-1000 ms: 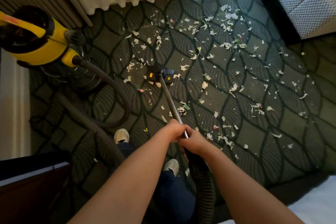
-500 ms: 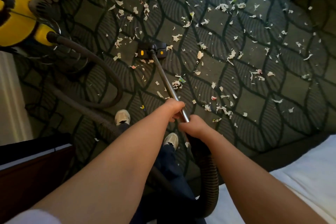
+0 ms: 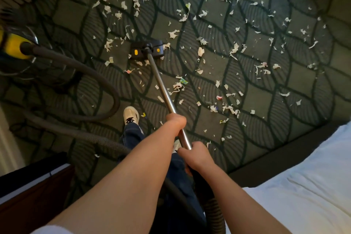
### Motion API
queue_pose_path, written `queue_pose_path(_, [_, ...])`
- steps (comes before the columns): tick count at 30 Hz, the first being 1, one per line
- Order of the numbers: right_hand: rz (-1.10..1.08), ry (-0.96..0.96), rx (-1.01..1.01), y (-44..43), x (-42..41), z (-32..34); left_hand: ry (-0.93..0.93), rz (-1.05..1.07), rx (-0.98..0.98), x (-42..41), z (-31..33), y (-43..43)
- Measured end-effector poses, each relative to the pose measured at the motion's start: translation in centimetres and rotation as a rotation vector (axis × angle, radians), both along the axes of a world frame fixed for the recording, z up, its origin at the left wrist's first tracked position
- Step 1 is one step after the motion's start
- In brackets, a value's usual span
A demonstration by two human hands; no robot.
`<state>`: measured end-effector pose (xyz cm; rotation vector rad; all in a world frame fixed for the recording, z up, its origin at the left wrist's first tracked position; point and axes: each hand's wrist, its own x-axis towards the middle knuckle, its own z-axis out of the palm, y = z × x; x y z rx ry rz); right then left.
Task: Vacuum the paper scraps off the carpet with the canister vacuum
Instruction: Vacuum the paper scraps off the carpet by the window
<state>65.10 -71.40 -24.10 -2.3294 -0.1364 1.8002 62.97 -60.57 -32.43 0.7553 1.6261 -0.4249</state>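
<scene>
Both grips clasp the wand. The left grip wraps the bare metal tube lower down, and the right grip closes on the upper end, where the hose appears to join. The head sits on the carpet at 12 o'clock from the grips. Scraps touch its right end and lie thickest from 12 to 3 o'clock. The canister is at 9 o'clock. To do this stroke well, keep the head flat and push slowly in straight, overlapping lanes toward 1 o'clock. Steer with the left grip and drive with the right. Keep the hose loop at 8 o'clock away from the shoe. Compared with half a second earlier, the grips are farther apart on the wand, the head has barely shifted on the carpet pattern, and the canister has slid nearly out of view.
</scene>
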Motion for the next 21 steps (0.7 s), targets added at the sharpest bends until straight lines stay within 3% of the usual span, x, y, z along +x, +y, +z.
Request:
queue_pose_path(12, [0.085, -0.075, 0.141, 16.2, 0.0, 2.3, -0.063, 0.064, 0.135, 0.0, 4.2, 17.7])
queue_pose_path(21, [0.16, -0.108, 0.208, 34.6, -2.2, -3.4, -0.097, 0.11, 0.236, -3.3, -0.6, 35.7])
